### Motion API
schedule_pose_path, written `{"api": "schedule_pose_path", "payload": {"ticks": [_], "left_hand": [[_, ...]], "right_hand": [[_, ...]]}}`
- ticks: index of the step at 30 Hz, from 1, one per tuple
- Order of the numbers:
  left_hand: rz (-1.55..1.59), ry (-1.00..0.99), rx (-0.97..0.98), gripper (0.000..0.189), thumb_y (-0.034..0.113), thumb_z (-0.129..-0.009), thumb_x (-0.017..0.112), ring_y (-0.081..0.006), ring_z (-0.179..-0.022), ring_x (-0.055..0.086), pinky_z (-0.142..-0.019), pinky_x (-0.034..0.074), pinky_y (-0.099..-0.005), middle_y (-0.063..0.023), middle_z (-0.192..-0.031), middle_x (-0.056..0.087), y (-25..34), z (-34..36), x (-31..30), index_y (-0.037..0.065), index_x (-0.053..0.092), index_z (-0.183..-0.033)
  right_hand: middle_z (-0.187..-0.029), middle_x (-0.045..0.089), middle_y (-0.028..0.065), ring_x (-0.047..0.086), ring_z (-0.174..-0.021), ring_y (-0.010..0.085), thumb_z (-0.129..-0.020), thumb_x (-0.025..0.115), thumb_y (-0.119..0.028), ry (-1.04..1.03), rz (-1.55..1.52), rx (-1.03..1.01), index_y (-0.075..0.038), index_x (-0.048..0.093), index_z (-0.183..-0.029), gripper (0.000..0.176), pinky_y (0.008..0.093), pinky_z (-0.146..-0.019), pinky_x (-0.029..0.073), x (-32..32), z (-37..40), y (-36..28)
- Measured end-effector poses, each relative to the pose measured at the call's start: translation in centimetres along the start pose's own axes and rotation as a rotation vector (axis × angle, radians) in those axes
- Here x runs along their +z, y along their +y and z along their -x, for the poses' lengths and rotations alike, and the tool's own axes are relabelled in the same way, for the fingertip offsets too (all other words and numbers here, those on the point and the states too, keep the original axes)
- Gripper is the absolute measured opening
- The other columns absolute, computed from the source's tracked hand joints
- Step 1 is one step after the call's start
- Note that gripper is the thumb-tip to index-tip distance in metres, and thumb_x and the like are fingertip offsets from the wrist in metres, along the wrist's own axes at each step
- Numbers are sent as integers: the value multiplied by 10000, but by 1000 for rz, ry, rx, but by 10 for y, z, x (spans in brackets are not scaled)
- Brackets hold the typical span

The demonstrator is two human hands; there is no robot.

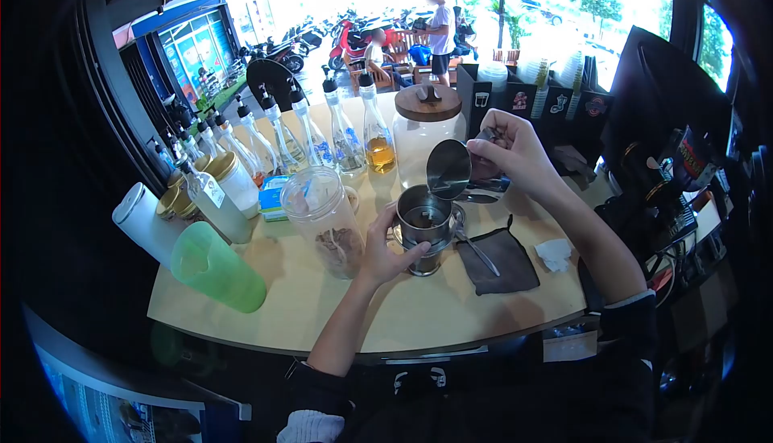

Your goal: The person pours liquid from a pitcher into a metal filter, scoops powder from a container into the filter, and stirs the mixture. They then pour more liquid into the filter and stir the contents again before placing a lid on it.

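Note:
My left hand (385, 251) is wrapped round a metal cup (424, 216), thumb in front and fingers at its left side. The cup stands upright over a glass-like vessel (425, 264); dark contents show inside it. My right hand (515, 153) grips a metal pitcher (448, 171), tilted with its mouth toward the cup and its lip just above the cup's rim. A thin stream seems to run from the lip, though it is hard to make out. Right of the cup, a spoon (481, 255) lies across a dark cloth (501, 266).
Left of my hand stands a clear jar (310, 201) with brown contents, then a green pitcher (217, 270). Pump bottles (346, 141) line the back. A wood-lidded jar (411, 137), cup holders (531, 97) and a crumpled tissue (553, 255) are nearby. Two people are outside.

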State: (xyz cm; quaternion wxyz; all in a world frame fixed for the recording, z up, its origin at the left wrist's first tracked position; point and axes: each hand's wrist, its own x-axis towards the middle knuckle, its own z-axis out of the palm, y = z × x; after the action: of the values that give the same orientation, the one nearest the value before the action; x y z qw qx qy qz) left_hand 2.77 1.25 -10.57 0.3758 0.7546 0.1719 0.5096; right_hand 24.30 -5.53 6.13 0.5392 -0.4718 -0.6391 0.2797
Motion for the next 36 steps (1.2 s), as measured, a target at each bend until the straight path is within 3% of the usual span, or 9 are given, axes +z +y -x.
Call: {"api": "schedule_pose_path", "payload": {"ticks": [7,17,19,26,28,36], "left_hand": [[-27,-7,28,739,267,-653,805,-227,-1065,594,-925,468,-348,-140,-1138,602,0,-1,-1,-21,495,-1258],[-2,-3,7,730,262,-655,801,-221,-1082,581,-949,446,-347,-134,-1145,598,5,-1,0,-15,500,-1260],[1,-9,2,730,262,-656,800,-221,-1083,581,-950,445,-347,-134,-1149,597,4,-1,0,-14,500,-1261],[7,-17,-5,729,265,-659,799,-223,-1091,576,-956,441,-353,-135,-1160,590,4,-1,-1,-12,501,-1264],[-2,-16,-1,728,266,-660,798,-225,-1091,576,-956,441,-354,-136,-1161,590,2,-1,0,-12,501,-1264],[-1,-14,10,727,270,-661,799,-230,-1093,575,-958,440,-357,-138,-1165,588,1,-1,-1,-10,503,-1263]], "right_hand": [[-640,455,-54,396,-578,-17,-825,671,-63,-17,55,-43,-53,450,-754,232,185,-481,313,-2,-6,2],[-657,425,-46,374,-619,1,-813,669,-75,-39,161,-46,-38,444,-754,236,201,-521,325,-1,-4,-6],[-648,367,-72,317,-598,-5,-803,677,-91,-10,204,-51,-68,429,-744,255,196,-517,262,3,-1,-11],[-647,354,-70,309,-609,7,-793,680,-104,-11,216,-53,-64,440,-741,249,206,-528,262,4,-3,-11],[-665,382,-43,339,-628,16,-819,661,-71,-30,237,-42,-44,417,-749,256,220,-538,326,4,-3,-12],[-636,384,-43,341,-614,14,-814,671,-78,-31,206,-37,-45,411,-751,269,222,-515,315,8,-4,-16]]}}
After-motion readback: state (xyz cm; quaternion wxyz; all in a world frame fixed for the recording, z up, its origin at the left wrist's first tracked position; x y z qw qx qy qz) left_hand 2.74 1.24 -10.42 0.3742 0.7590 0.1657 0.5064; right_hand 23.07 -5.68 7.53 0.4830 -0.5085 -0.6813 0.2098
